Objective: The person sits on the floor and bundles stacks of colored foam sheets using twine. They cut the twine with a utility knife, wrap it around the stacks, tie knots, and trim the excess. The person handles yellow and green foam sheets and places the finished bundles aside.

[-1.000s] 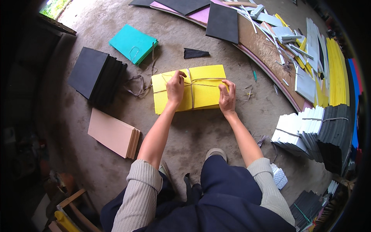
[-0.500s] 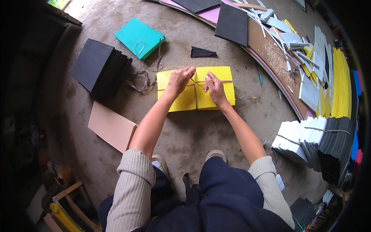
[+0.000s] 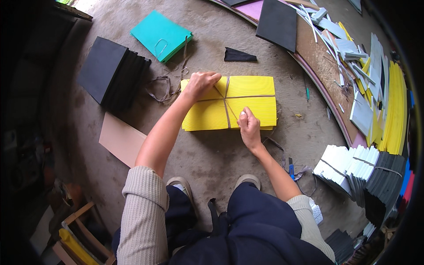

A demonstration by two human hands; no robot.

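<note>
Left hand (image 3: 203, 85) and right hand (image 3: 250, 127) have drawn apart since the earlier frame. The left's fingers are closed on a cord (image 3: 219, 92) above the yellow stack (image 3: 243, 104) on the floor (image 3: 201, 152); the right's, curled tight, grip another strand (image 3: 232, 111).

Left hand (image 3: 202, 85) over yellow bundle (image 3: 242, 101)

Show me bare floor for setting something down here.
Floor between the yellow bundle and shoes, right of the peach sheet; also a narrow strip between the bundle and black scrap. Crowded: left of the bundle, with loose cord and a black stack; far right, with offcuts.
</note>
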